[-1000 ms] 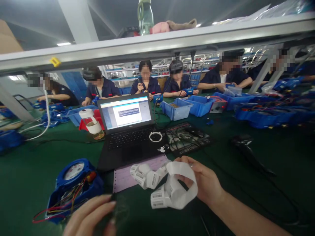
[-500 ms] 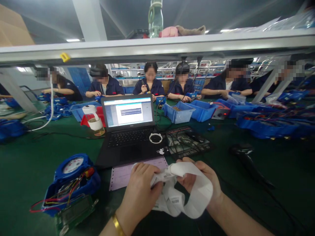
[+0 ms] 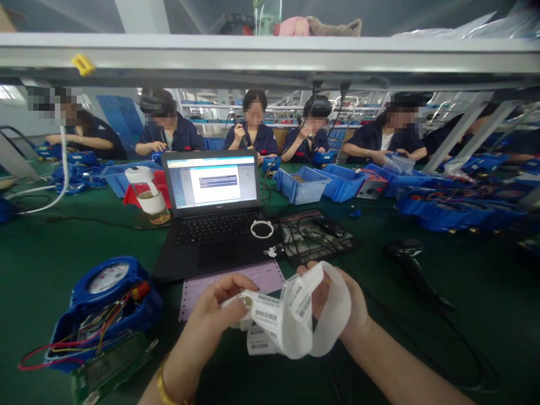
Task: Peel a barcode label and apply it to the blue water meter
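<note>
At lower centre, the left hand (image 3: 215,315) pinched one end of the barcode label strip (image 3: 291,320) while the right hand (image 3: 341,306) gripped its looped other end.

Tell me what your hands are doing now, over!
Left hand and right hand both grip the barcode label strip. Strip loops between them. Laptop behind, nothing blocking.

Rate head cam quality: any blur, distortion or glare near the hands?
Head view: barcodes on the white barcode label strip are sharp enough to make out; left hand and right hand only slightly soft. Wide-angle warp stretches the edges, and the grey overhead shelf beam looks tilted. The open black laptop's screen is bright, its text unreadable.
</note>
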`<state>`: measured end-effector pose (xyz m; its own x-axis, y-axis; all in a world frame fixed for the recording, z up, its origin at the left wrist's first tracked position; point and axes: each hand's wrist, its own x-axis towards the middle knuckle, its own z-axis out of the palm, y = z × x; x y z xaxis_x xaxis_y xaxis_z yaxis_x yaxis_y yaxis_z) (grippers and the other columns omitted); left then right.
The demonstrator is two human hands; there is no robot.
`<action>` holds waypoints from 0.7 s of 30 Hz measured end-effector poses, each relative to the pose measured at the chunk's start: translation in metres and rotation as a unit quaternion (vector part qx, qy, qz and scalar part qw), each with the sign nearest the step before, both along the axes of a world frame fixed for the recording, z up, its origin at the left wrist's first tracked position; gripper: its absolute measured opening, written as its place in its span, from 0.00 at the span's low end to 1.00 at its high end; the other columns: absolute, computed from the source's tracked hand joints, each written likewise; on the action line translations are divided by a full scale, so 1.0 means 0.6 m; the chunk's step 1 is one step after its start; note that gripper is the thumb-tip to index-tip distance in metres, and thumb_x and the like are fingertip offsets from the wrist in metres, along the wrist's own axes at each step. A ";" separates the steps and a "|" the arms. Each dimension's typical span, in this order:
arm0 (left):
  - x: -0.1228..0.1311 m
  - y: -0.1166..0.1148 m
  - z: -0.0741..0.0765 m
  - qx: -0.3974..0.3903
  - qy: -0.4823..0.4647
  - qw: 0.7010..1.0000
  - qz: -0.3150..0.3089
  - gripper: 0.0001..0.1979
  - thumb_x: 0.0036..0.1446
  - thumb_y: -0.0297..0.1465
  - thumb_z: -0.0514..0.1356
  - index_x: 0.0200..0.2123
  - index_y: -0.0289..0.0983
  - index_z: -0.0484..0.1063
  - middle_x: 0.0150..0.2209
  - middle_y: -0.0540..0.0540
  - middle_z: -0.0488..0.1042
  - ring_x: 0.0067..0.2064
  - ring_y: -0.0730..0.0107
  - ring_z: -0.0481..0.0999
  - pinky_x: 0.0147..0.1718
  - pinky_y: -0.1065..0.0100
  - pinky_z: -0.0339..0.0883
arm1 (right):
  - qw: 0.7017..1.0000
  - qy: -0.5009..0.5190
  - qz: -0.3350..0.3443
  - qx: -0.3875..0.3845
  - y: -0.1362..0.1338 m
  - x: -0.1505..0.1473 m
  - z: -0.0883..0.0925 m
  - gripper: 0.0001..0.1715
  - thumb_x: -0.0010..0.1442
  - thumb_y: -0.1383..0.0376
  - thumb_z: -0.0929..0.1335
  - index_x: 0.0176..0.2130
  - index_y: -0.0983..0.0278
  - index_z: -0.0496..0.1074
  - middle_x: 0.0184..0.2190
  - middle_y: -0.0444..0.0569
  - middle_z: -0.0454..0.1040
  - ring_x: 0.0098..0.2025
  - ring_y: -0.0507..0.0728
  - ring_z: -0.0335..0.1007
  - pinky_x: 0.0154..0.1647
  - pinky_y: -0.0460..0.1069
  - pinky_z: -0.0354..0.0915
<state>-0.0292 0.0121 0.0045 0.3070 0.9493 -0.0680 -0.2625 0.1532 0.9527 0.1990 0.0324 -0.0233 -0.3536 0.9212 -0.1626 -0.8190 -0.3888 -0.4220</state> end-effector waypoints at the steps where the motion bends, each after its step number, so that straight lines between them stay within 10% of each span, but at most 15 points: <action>1: 0.000 0.001 -0.002 -0.023 -0.032 0.999 0.015 0.17 0.42 0.39 0.70 0.32 0.35 0.73 0.30 0.45 0.73 0.29 0.72 0.70 0.28 0.75 0.62 | 1.000 -0.004 -0.005 -0.013 0.000 0.001 -0.002 0.13 0.40 0.66 0.73 0.20 0.63 0.64 0.31 0.49 0.72 0.32 0.55 0.69 0.32 0.47 0.69; 11: 0.007 0.024 -0.011 -0.124 -0.233 0.934 0.242 0.16 0.51 0.31 0.63 0.44 0.34 0.68 0.25 0.47 0.69 0.27 0.72 0.68 0.28 0.72 0.67 | 0.999 -0.018 0.020 0.025 0.004 -0.001 -0.015 0.08 0.45 0.72 0.72 0.25 0.65 0.68 0.24 0.40 0.69 0.28 0.49 0.70 0.34 0.43 0.71; 21: 0.008 0.021 -0.004 -0.114 -0.228 0.929 0.269 0.14 0.56 0.29 0.58 0.47 0.35 0.65 0.25 0.46 0.68 0.27 0.72 0.67 0.28 0.74 0.66 | 0.996 -0.063 0.041 0.037 -0.001 0.000 -0.012 0.09 0.44 0.69 0.73 0.24 0.65 0.68 0.30 0.43 0.72 0.30 0.50 0.70 0.35 0.42 0.70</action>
<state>-0.0243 0.0248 0.0022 -0.1617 0.9505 -0.2653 -0.7274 0.0668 0.6829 0.1990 0.0319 -0.0304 -0.4083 0.9016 -0.1429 -0.7243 -0.4152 -0.5504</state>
